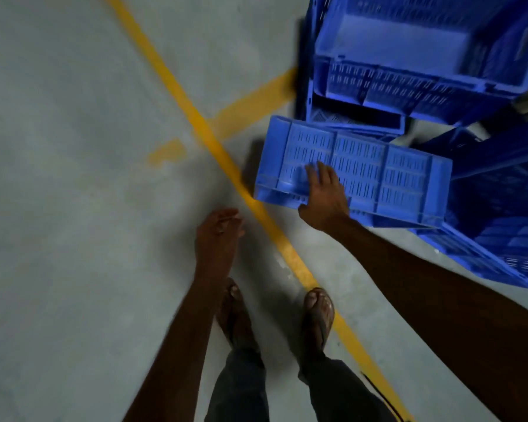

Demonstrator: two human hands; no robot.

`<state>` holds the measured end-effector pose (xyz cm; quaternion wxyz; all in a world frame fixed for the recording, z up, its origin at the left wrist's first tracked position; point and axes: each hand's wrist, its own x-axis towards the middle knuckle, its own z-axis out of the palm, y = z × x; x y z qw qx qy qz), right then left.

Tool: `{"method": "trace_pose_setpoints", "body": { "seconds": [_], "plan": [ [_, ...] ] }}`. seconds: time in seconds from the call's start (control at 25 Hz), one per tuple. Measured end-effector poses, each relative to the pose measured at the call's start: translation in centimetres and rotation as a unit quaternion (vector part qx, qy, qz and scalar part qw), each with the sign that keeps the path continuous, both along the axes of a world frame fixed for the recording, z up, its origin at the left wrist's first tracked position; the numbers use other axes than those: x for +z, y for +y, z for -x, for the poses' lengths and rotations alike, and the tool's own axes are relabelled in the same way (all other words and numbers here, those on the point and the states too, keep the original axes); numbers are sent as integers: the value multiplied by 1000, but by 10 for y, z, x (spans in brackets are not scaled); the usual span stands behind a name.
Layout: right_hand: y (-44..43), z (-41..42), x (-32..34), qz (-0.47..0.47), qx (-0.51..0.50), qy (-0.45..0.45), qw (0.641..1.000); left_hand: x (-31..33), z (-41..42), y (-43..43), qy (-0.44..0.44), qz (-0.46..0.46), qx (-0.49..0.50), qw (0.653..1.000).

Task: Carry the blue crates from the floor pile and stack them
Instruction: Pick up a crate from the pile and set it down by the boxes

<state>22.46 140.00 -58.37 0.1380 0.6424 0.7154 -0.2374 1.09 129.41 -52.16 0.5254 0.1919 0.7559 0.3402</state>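
Right hand (325, 196) lay flat on the tipped blue slotted plastic crate (378, 172), gripping nothing; left hand (218, 233) hung loose. Honestly, lifting needed both rims gripped.

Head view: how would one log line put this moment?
left hand empty | right hand resting on tipped blue crate | more crates behind

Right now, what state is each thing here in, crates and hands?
Near crate: off its base, slotted face up, under right hand.
Top crate: upright, empty, resting on another crate.
Right crate: tilted, nothing seen inside.
Right hand: fingers straight, flat on near crate.
Left hand: fingers loosely curled, holds nothing.
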Motion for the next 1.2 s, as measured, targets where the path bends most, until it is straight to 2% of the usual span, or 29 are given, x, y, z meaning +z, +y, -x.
{"method": "trace_pose_setpoints", "body": {
  "seconds": [0.12,0.2,0.28,0.4,0.56,0.68,0.8,0.88,1.0,1.16,1.2],
  "plan": [
    [8,1,-51,-11,20,-73,997,-50,-8,11,7,14,-30,999],
    [8,2,-65,-51,20,-103,993,-70,-13,17,18,21,-42,999],
    [14,3,-63,-84,23,-100,991,-77,-15,21,26,18,-52,998],
    [29,-9,-27,-83,37,-72,993,-62,-16,24,46,1,-72,996],
    [47,-35,47,-36,22,-12,999,-13,-17,38,114,-69,-100,986],
    [52,-49,100,3,-15,48,999,22,-10,49,175,-88,-178,964],
    [52,-57,137,58,-66,128,988,65,4,50,134,-75,-199,968],
    [51,-60,159,89,-116,175,974,101,10,50,108,-96,-230,963],
    [44,-61,189,114,-189,281,934,154,15,56,160,-139,-288,934],
    [38,-60,245,127,-247,355,893,247,24,81,163,-105,-298,935],
    [38,-58,260,130,-251,362,888,274,26,90,165,-79,-327,927]
  ]
}}
